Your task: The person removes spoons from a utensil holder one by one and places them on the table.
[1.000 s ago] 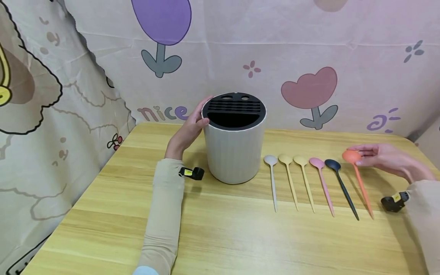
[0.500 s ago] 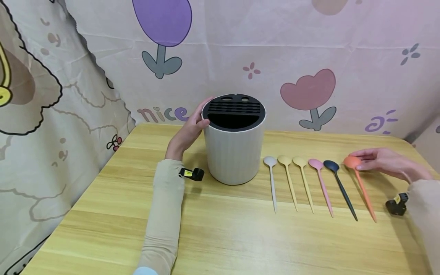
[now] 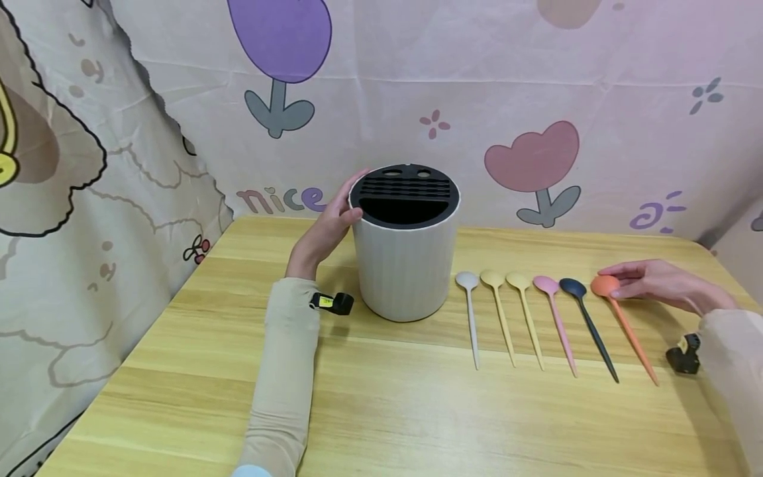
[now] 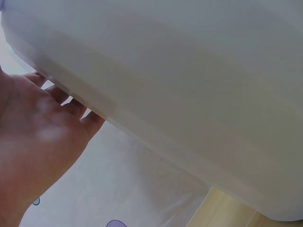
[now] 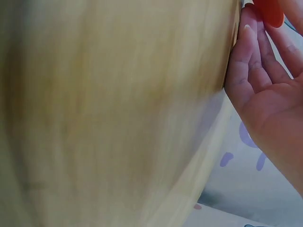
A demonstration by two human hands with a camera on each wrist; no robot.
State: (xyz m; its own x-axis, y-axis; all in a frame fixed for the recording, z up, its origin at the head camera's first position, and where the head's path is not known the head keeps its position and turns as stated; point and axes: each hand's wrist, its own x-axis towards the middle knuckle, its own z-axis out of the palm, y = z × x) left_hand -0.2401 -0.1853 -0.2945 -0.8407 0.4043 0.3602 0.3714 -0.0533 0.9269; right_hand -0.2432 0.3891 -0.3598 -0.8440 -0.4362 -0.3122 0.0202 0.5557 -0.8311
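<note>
A ribbed white utensil holder (image 3: 405, 271) with a slotted black lid (image 3: 405, 183) stands upright on the table. Its left side is gripped by my left hand (image 3: 324, 232), thumb near the front of the rim; in the left wrist view the fingers (image 4: 59, 92) reach round the wall, their tips hidden. At the right end of a row of spoons, my right hand (image 3: 661, 283) pinches an orange spoon (image 3: 628, 328) by its bowl, thumb in front and fingers behind. The bowl (image 5: 272, 13) shows only partly in the right wrist view. A dark spoon (image 3: 590, 324) lies just left of it.
Farther left in the row lie a pink spoon (image 3: 560, 324), two yellow ones, including this yellow spoon (image 3: 527, 318), and a grey spoon (image 3: 471, 318) beside the holder. All handles point toward the front. A printed cloth (image 3: 387, 119) hangs behind the wooden table (image 3: 417, 397).
My right hand has lowered the orange spoon toward the table. Its bowl has come nearer the dark spoon, while its handle tip has swung right. My left hand stays on the holder.
</note>
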